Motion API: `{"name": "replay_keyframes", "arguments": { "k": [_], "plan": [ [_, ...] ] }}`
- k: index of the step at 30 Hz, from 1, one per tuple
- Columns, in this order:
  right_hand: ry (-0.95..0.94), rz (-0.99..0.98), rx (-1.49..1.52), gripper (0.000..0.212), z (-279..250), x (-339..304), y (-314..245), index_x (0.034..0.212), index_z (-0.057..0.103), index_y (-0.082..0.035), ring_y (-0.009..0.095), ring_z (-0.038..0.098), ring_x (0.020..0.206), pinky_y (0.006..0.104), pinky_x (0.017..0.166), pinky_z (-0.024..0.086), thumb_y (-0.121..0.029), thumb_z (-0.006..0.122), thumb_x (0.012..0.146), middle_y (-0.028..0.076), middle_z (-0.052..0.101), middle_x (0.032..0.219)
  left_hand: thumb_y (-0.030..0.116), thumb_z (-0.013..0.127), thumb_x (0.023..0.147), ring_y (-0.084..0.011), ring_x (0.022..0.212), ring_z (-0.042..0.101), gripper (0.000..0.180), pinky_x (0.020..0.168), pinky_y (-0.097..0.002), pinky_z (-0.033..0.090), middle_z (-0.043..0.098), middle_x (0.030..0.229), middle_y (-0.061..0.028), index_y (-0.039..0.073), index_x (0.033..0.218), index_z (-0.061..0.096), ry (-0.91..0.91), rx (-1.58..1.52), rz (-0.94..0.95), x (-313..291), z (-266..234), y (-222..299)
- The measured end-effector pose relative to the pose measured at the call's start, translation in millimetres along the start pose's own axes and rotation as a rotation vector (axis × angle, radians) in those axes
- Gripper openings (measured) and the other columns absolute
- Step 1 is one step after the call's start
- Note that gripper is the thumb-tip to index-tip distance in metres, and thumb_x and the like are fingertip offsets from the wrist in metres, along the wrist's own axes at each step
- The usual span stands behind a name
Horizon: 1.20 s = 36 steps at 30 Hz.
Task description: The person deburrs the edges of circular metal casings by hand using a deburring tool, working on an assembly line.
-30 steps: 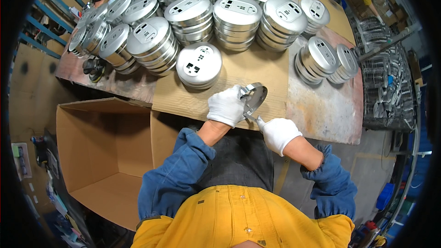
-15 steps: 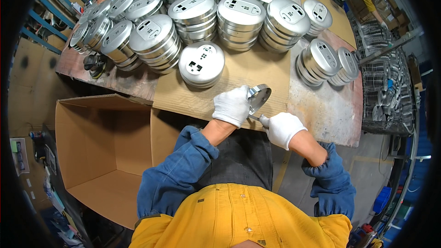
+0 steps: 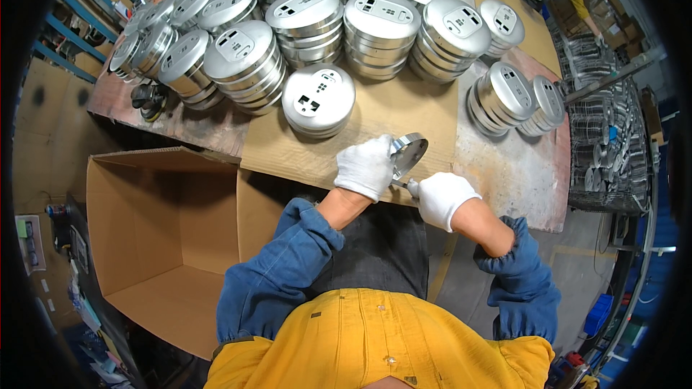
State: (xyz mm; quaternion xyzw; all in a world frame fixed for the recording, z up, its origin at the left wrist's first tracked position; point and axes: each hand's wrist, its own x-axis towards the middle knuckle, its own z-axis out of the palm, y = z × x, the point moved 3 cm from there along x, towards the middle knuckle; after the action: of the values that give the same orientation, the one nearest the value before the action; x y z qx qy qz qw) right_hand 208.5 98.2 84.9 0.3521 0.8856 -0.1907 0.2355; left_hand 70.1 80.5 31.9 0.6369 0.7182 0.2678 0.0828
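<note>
Head view: left hand [image 3: 365, 166] fingers wrapped round round metal disc [image 3: 409, 153], disc tilted on edge just above cardboard-covered surface [image 3: 404, 112]. Right hand [image 3: 442, 198] fingers closed on thin tool [image 3: 401, 184], tip touching disc lower rim, left of right fingers.

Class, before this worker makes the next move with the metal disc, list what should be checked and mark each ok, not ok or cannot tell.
1. Left hand grips the disc: ok.
2. Right hand holds a small tool against the disc's lower edge: ok; kind of tool: cannot tell.
3. Both hands gloved: ok.
4. Disc held tilted over the cardboard sheet: ok.
5. Nearest stack stands apart from the hands: ok.
6. Open box at the left has room: ok.
</note>
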Motion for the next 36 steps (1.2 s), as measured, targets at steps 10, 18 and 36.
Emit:
{"name": "replay_keyframes", "arguments": {
  "k": [10,18,36],
  "plan": [
    [0.004,0.015,0.032,0.035,17.0,-1.3,-4.6,0.111,0.061,-0.001,0.037,0.065,0.073,0.0442,0.064,0.052,-0.009,0.050,0.078,0.022,0.065,0.076,0.034,0.075,0.070,-0.0324,0.071,0.065,0.033,0.065,-0.0383,0.052,0.066,0.074,-0.0153,0.007,0.088,0.067,-0.081,-0.189,-0.284,4.8,1.4,-34.4],
    [0.269,0.102,0.049,0.062,110.3,-11.9,5.8,0.142,0.035,-0.015,0.034,0.062,0.060,0.0426,0.055,0.050,-0.009,0.049,0.082,0.017,0.059,0.075,0.041,0.076,0.066,-0.0353,0.079,0.065,0.048,0.071,-0.0397,0.052,0.067,0.082,-0.0191,0.003,0.093,0.066,-0.093,-0.189,-0.400,10.2,3.8,-45.6],
    [0.679,0.073,0.562,0.055,130.1,-15.0,5.1,0.137,0.042,-0.019,0.034,0.063,0.080,0.0393,0.070,0.051,-0.015,0.061,0.085,0.014,0.062,0.093,0.001,0.078,0.070,-0.0161,0.093,0.059,0.045,0.084,-0.0277,0.049,0.062,0.099,-0.0088,-0.001,0.108,0.055,0.141,-1.050,-0.438,-43.1,9.4,-68.3]
  ]
}}
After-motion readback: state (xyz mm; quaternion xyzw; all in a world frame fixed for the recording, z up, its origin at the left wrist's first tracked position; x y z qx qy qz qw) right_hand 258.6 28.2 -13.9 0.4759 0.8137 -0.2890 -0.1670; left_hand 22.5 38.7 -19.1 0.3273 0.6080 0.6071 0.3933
